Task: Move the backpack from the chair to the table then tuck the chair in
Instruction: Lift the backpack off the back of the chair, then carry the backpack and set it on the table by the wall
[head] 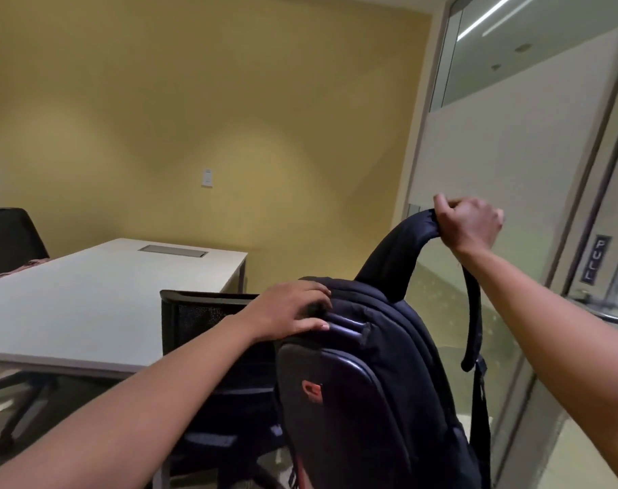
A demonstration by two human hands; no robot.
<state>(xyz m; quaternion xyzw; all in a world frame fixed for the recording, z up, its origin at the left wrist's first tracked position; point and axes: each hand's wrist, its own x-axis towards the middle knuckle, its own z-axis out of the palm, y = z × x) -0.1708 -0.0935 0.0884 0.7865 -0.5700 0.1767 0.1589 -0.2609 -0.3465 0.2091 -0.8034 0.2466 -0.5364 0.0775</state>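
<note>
A dark navy backpack (367, 390) with a small red logo stands upright at the lower middle, in front of a black mesh office chair (198, 319). My right hand (468, 220) is closed around its padded shoulder strap (403, 248), pulling it up. My left hand (290, 308) rests on the backpack's top by the carry handle, fingers curled over it. The white table (89, 301) lies to the left, beyond the chair. The chair's seat is mostly hidden behind the backpack and my left arm.
A second black chair (7, 238) stands at the table's far left side. A grey cable hatch (173, 250) is set in the tabletop. A glass door (597, 262) with a "PULL" label and a metal handle is close on the right. A yellow wall lies ahead.
</note>
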